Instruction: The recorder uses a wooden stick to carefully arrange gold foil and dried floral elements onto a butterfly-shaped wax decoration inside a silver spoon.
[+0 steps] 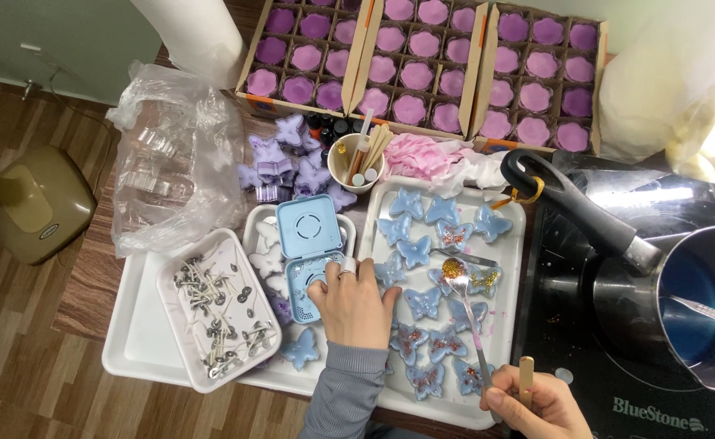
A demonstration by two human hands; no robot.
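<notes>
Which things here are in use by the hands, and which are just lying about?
In use:
- right hand holding a metal spoon heaped with glitter
- blue butterfly-shaped wax pieces on the white tray
- left hand resting on the tray beside a small blue plastic box

Lying about:
- cardboard boxes of purple flower-shaped candles
- white dish of metal wick tabs
- steel saucepan of blue liquid
- cup of sticks

The floor point(16, 325) is brown wood boards. A tan stool point(36, 203) stands on it at the left, near the brown wood counter point(89, 284). At the top left the wall point(49, 41) is pale green. Bright light shines in at the far right
</notes>
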